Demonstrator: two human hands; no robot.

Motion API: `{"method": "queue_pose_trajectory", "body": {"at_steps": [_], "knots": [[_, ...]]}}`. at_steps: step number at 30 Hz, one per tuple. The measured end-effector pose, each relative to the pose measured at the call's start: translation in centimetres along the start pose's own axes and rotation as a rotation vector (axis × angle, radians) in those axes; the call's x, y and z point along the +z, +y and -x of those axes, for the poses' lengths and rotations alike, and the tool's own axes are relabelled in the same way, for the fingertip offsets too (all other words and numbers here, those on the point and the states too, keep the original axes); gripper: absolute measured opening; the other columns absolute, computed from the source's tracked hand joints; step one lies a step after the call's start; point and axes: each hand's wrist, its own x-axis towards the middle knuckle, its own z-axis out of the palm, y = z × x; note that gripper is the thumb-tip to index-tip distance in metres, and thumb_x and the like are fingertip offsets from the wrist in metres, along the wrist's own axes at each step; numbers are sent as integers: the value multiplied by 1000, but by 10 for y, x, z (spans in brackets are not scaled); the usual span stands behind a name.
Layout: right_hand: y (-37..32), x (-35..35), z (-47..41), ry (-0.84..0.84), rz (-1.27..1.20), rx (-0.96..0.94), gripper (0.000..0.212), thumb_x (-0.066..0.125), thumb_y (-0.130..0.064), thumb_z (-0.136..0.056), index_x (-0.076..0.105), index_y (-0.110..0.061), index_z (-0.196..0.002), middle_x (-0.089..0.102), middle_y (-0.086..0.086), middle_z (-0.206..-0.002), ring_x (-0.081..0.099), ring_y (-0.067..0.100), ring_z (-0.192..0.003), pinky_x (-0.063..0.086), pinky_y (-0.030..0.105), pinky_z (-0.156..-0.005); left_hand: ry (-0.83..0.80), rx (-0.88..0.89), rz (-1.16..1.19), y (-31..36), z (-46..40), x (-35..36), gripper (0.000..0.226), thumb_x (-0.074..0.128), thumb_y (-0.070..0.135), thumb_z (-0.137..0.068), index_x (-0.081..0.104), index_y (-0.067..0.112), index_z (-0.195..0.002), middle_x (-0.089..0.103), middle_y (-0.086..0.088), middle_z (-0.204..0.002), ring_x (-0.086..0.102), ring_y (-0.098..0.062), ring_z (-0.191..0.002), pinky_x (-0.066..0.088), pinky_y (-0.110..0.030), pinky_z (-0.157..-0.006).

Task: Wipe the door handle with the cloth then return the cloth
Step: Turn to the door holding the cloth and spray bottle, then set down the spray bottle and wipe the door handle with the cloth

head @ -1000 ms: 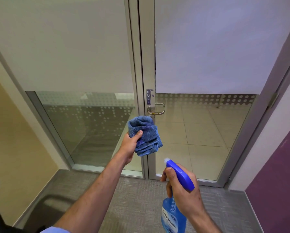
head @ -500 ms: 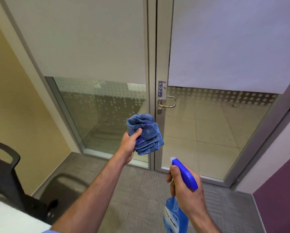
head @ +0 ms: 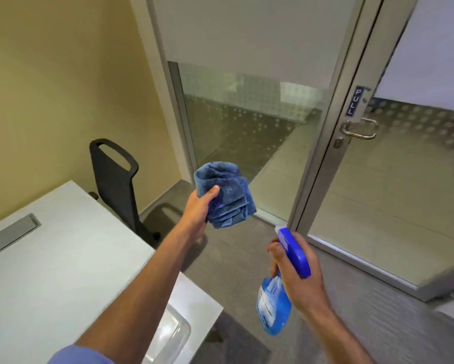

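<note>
Spray bottle (head: 274,308): clear plastic body, blue liquid inside filling most of the visible part, blue trigger head on top, label too blurred to read. It hangs nozzle-up in the right hand (head: 300,281), whose fingers are wrapped around the neck just under the trigger head. Right forearm comes in from the lower right edge, hand held low over the grey carpet.

Left hand (head: 198,208): arm stretched forward and up from the lower left, blue sleeve at the frame bottom. The hand is closed around the blue cloth (head: 224,194), thumb pressed on its front face; the cloth is bunched and folded, layers showing at its lower edge. Cloth is in the air, well apart from the door handle (head: 359,129), which sits on the metal door frame at upper right, just below the PULL sign (head: 354,101).

Hands are apart, the left higher than the right.

Against half a second ago: the view has swung left, so the door handle now lies far right, and a white table (head: 49,271) and black chair (head: 115,177) fill the left side. Grips on cloth and bottle are unchanged.
</note>
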Motion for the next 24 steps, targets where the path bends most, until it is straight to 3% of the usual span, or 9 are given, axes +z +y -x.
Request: {"method": "queue_pose_trajectory", "body": {"at_steps": [2,5,7,13,18,19,22,24], "knots": [[15,37,6,-63,-15,22,19,73,-29,-94,62,-15,-88,56,12,-64,56,15,-52,49,25,-50,36,-11,6,-4,18,-48,24,71,30,-92,77,22,-113,79,-10,-118,76,-29,-109,63,-42,-90],[38,92,12,-125,-49,67,25,75,-33,-88,60,-13,-90,58,15,-73,56,19,-58,51,33,-55,111,-37,-12,-10,41,-107,22,71,31,-90,80,25,-110,80,-9,-117,76,-29,-107,64,-37,-80],[56,127,15,-157,-53,109,25,76,-35,-84,60,-17,-92,63,9,-79,60,20,-64,54,36,-60,171,-42,-38,-17,53,-143,28,70,32,-92,76,22,-117,78,-11,-121,75,-32,-111,64,-42,-85],[121,226,38,-199,-36,228,36,79,-44,-73,54,-46,-99,64,-21,-95,66,3,-79,58,24,-74,291,-114,-142,-53,95,-235,35,63,36,-102,66,19,-132,76,-10,-126,74,-33,-115,57,-55,-101],[162,282,48,-289,97,286,37,77,-46,-79,52,-33,-103,67,-2,-83,67,17,-75,60,45,-84,348,-101,-176,-61,108,-273,35,59,38,-104,64,22,-135,76,-8,-128,73,-32,-116,61,-51,-95],[168,288,50,-307,126,309,39,76,-49,-79,52,-31,-104,67,-1,-80,67,18,-74,61,41,-84,351,-94,-180,-62,109,-276,36,59,39,-104,64,23,-135,75,-8,-129,73,-31,-116,61,-51,-95],[188,306,56,-360,246,302,47,78,-52,-80,48,-33,-111,64,-9,-94,64,9,-84,51,7,-83,370,-85,-186,-64,107,-283,40,60,43,-101,63,23,-135,76,-6,-128,74,-30,-116,62,-50,-95],[197,311,60,-397,305,285,53,80,-44,-83,47,-26,-121,64,-6,-109,60,5,-96,46,4,-87,378,-84,-179,-63,103,-285,40,60,44,-100,64,24,-133,76,-5,-127,74,-29,-115,62,-48,-94]]}}
